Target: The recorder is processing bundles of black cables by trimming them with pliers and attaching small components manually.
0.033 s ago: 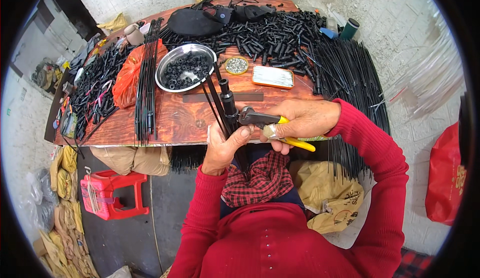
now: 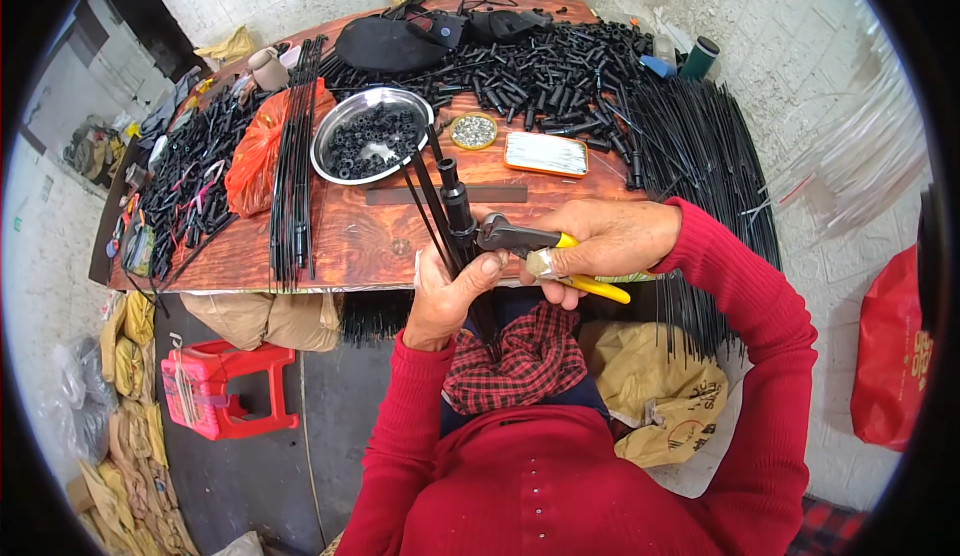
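Note:
In front of my chest, my left hand (image 2: pixel 448 291) is closed around several thin black rods (image 2: pixel 418 196). A black stepped tubular fitting (image 2: pixel 457 206) stands almost upright in the same grip. My right hand (image 2: pixel 610 236) is wrapped around pliers (image 2: pixel 515 237) with yellow handles and dark jaws. The jaws reach left, close beside the fitting and my left thumb. Whether they pinch anything I cannot make out. Some tape or wrap shows on my right thumb. Below my left hand, the rods' lower ends run down toward a red-and-black checked cloth (image 2: pixel 515 361) on my lap.
The wooden table (image 2: pixel 400 239) bears a steel bowl (image 2: pixel 322 163) of black rings, a round dish (image 2: pixel 473 145) of small metal pieces and a tray (image 2: pixel 545 170) of white sticks. Black tubes (image 2: pixel 540 76) are heaped behind, long rods (image 2: pixel 690 136) lie right. A red stool (image 2: pixel 240 386) stands left.

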`<state>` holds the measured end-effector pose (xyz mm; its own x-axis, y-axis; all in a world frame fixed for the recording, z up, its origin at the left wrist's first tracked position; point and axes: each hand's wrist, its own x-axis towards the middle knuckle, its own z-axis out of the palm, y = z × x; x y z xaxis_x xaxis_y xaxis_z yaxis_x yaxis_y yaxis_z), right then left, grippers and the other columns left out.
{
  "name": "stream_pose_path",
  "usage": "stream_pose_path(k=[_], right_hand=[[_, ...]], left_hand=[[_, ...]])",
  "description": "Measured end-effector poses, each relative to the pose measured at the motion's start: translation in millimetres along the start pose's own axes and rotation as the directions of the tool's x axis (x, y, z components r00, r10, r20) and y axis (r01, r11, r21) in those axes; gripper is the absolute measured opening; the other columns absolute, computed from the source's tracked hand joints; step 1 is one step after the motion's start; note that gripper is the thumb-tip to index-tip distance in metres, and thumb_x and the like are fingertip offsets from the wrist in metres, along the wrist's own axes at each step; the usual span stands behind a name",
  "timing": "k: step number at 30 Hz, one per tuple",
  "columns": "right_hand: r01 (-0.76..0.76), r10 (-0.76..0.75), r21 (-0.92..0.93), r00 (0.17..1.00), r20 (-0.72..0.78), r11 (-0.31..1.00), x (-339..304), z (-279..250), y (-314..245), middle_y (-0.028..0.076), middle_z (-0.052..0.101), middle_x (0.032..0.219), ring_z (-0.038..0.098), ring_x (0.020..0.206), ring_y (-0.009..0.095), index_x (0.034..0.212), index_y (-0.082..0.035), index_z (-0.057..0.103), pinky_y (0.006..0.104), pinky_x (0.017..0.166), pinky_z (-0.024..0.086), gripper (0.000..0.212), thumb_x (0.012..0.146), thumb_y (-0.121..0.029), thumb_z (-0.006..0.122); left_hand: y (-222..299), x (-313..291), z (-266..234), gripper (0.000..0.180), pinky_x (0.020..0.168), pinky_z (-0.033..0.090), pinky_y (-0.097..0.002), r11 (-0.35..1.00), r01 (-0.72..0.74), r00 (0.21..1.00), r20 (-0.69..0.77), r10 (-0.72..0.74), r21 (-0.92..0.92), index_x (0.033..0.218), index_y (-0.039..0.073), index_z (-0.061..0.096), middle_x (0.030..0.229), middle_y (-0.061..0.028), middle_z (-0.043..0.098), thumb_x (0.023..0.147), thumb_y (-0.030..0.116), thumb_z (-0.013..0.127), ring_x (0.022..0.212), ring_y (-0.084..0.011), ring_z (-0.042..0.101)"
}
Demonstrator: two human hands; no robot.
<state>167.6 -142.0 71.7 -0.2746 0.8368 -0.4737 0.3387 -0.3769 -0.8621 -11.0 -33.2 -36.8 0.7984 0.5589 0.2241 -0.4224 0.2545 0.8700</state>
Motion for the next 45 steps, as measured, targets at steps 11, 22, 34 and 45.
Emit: stream_pose_path(k=[11,22,34,45], right_hand=[[0.021,-0.019,0.053,0.999,-0.035,0.998,10.7,6.9,6.9,0.001,0.058,0.074,0.059,0.064,0.009,0.099,0.001,0.058,0.0229,0.058,0.050,0.037,0.101,-0.035,0.048],[0.084,-0.078,0.143,0.996,-0.046,0.986,28.9,9.8,25.4,0.000,0.055,0.068,0.053,0.053,0.007,0.092,-0.001,0.060,0.0211,0.049,0.048,0.033,0.101,-0.029,0.048],[-0.001,-0.014,0.165,0.996,0.092,0.986,21.4,0.5,14.8,0.011,0.067,0.087,0.068,0.077,0.018,0.107,0.005,0.057,0.0283,0.069,0.056,0.034,0.102,-0.027,0.046],[-0.021,0.016,0.095,0.999,0.047,0.995,13.0,0.6,4.7,0.011,0.067,0.086,0.068,0.076,0.017,0.105,0.006,0.057,0.0278,0.068,0.055,0.039,0.102,-0.032,0.046]], left_hand=[[2.5,-0.3,-8.7,0.052,0.057,0.040,-0.0182,0.998,0.052,0.998,0.033,-0.051,-0.038,0.120,-0.003,0.051,0.085,-0.0009,0.061,0.082,0.022,0.077,0.069,-0.0048,0.051],[0.7,3.6,-18.5,0.054,0.055,0.036,-0.0173,0.987,0.100,0.989,0.121,-0.086,-0.123,0.122,-0.001,0.050,0.084,0.0008,0.059,0.080,0.021,0.078,0.066,-0.0037,0.049],[0.7,1.5,-18.8,0.053,0.057,0.040,-0.0169,0.993,0.091,0.989,0.128,-0.080,-0.081,0.123,-0.001,0.051,0.087,-0.0009,0.062,0.081,0.020,0.076,0.070,-0.0036,0.052],[3.1,1.8,-12.3,0.051,0.059,0.042,-0.0174,0.997,0.073,0.991,0.110,-0.071,-0.015,0.124,0.000,0.050,0.091,-0.0014,0.063,0.083,0.018,0.075,0.075,-0.0044,0.055]])
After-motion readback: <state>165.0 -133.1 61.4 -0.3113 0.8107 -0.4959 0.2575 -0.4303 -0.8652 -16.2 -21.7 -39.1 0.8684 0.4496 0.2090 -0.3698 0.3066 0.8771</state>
